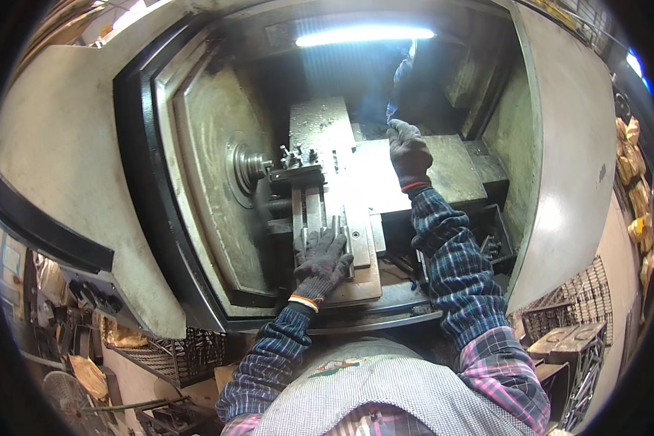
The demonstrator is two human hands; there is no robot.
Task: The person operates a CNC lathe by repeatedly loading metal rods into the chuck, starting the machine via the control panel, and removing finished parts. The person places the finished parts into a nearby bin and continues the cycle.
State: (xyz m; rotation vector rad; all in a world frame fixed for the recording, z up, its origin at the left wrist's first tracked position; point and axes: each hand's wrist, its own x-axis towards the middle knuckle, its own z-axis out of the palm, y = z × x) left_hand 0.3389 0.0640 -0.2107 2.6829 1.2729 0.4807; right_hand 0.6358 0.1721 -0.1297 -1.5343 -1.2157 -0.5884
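Observation:
Inside a lathe-like machine, my left hand (321,263), in a dark grey knit glove, lies with its fingers spread over the slide plate (363,289). Short metal rods (336,224) show at its fingertips; part of them is hidden under the glove. Farther in and to the right, my gloved right hand (410,154) is closed around the lower end of a thin blue hose-like piece (397,83). That piece rises toward the lamp; its exact kind is unclear. Left of the hands are the spindle chuck (248,166) and a tool holder (296,174) with upright bolts.
A bright tube lamp (367,35) runs across the top of the enclosure. The pale sliding door (570,145) stands at the right, and a control panel (94,291) juts out at the lower left. Wire baskets (178,356) and a fan (64,392) are outside the machine.

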